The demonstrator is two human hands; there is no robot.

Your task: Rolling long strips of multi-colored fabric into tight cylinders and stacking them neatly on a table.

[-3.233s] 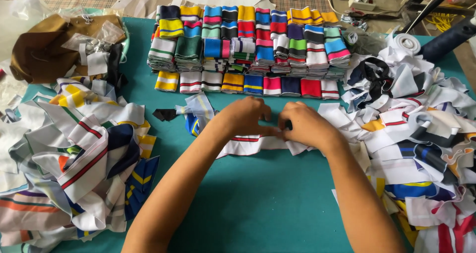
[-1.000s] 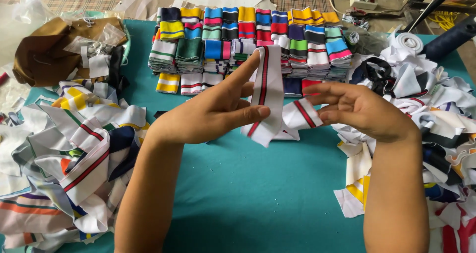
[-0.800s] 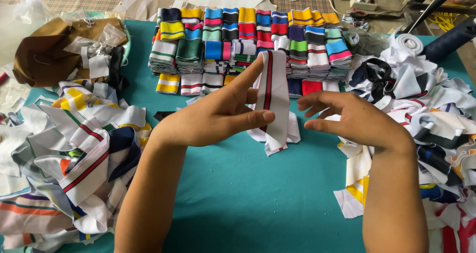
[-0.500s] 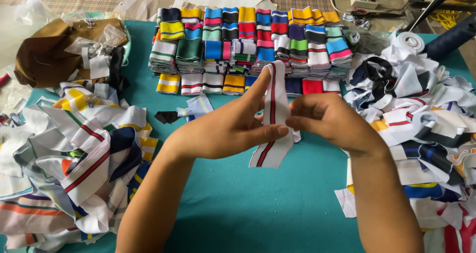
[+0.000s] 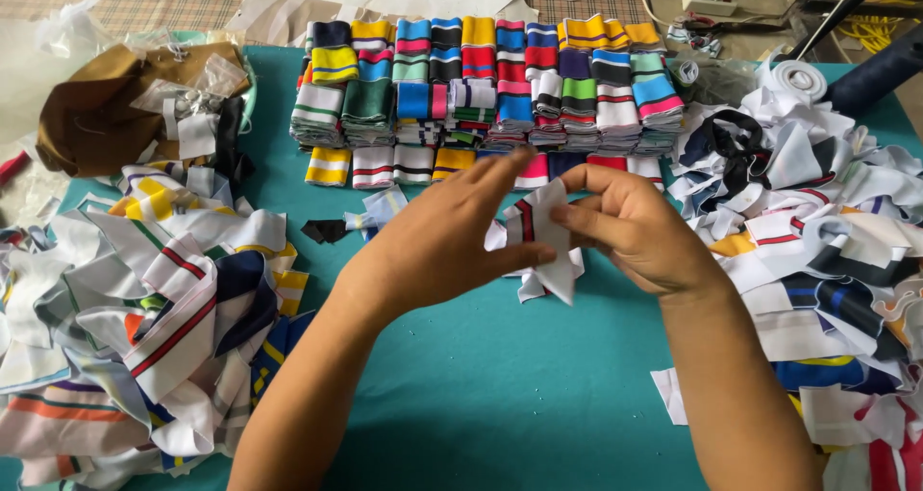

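Observation:
My left hand [image 5: 447, 241] and my right hand [image 5: 635, 226] meet above the teal table [image 5: 519, 395], both pinching a white knitted rib strip with a red and dark stripe [image 5: 538, 236]. The strip is folded over between my fingers and its lower end hangs toward the table. Just beyond my hands stand rows of folded striped rib pieces [image 5: 481, 87] in many colours, stacked side by side.
A loose heap of striped white collar strips [image 5: 144, 308] lies at the left, another heap [image 5: 827, 251] at the right. Brown cloth with clear plastic bags [image 5: 125, 106] sits at the back left. A small black scrap [image 5: 327, 229] lies on the table.
The strip was lifted from the table, held upright and long between my hands, then folded down; my hands have closed together around it.

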